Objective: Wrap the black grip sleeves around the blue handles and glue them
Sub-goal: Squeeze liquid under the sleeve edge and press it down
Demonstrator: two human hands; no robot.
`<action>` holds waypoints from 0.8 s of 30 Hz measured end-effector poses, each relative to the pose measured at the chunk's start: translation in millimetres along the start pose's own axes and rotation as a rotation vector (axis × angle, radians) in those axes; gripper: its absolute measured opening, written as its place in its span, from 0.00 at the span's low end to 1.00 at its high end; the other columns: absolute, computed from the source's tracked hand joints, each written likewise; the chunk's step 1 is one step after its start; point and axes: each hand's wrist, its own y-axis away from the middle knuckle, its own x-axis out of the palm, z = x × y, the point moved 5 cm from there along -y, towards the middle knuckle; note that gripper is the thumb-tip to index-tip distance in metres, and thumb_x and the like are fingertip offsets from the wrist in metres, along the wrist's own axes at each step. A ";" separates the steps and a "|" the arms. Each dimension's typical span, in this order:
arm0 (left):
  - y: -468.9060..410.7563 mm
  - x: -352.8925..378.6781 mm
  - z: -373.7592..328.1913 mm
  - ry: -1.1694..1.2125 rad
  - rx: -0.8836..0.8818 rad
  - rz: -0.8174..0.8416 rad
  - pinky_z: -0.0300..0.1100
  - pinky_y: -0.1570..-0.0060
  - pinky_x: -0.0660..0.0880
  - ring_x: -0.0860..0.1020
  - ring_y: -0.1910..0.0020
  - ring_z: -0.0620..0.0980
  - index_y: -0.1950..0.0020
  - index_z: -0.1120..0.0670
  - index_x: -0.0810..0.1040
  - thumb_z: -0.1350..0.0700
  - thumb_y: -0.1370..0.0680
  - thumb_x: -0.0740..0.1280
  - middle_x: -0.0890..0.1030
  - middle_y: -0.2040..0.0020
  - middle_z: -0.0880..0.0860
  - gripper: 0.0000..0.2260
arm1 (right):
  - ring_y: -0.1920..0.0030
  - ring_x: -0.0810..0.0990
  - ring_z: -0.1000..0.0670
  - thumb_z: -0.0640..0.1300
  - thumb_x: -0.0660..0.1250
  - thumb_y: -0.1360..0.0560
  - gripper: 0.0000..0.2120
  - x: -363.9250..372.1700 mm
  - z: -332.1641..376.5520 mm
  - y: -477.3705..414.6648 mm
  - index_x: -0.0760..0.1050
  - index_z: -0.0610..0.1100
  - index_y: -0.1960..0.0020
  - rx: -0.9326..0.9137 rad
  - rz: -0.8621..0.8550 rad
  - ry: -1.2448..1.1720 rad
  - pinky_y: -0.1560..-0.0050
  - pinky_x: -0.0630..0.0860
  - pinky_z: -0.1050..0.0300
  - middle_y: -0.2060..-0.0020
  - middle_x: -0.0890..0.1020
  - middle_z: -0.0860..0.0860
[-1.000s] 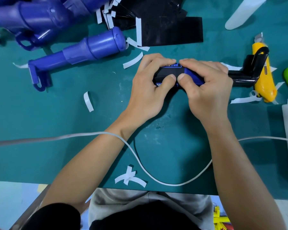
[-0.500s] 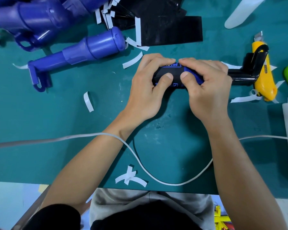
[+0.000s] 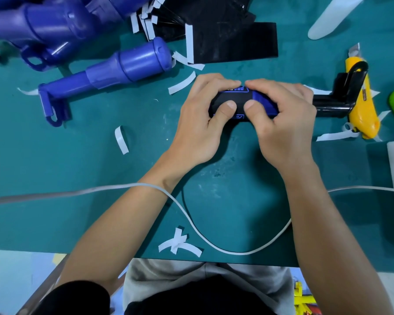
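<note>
Black grip sleeve [image 3: 228, 101] on blue handle [image 3: 265, 106], on worktop [image 3: 100, 167], largely hidden, fingers of left hand [image 3: 200, 126] and right hand [image 3: 284, 128] curled round it, thumbs pressing, seam unseen.

The teal worktop [image 3: 100, 178] carries one blue handle [image 3: 123, 71] at the left and a heap of blue handles [image 3: 43, 26] behind it. Black sleeve sheets [image 3: 232, 42], scattered white strips [image 3: 121, 139], a looping white cable [image 3: 237, 252] and what looks like a yellow utility knife [image 3: 362, 110] also lie on it.
</note>
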 end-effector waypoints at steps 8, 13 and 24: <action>-0.8 -0.1 -0.6 0.010 0.005 0.009 0.35 0.39 0.70 0.75 0.40 0.41 0.35 0.55 0.81 0.61 0.20 0.66 0.75 0.41 0.49 0.14 | 0.40 0.76 0.55 0.40 0.66 0.20 0.15 0.8 -1.5 0.0 0.85 0.50 0.38 0.002 0.010 -0.039 0.32 0.58 0.68 0.44 0.82 0.61; -0.1 0.5 0.3 0.012 0.000 0.008 0.35 0.39 0.70 0.75 0.40 0.41 0.35 0.55 0.81 0.61 0.20 0.66 0.74 0.41 0.48 0.14 | 0.36 0.77 0.50 0.36 0.63 0.21 0.20 -0.3 -6.5 -0.7 0.84 0.51 0.36 0.025 0.071 -0.049 0.32 0.58 0.69 0.41 0.83 0.60; 0.5 -2.4 -1.4 0.019 -0.022 0.012 0.37 0.37 0.71 0.76 0.39 0.44 0.36 0.55 0.82 0.61 0.20 0.67 0.76 0.41 0.49 0.13 | 0.42 0.79 0.52 0.51 0.69 0.21 0.14 4.4 5.6 -0.3 0.83 0.48 0.38 -0.086 -0.006 0.096 0.33 0.60 0.57 0.46 0.85 0.57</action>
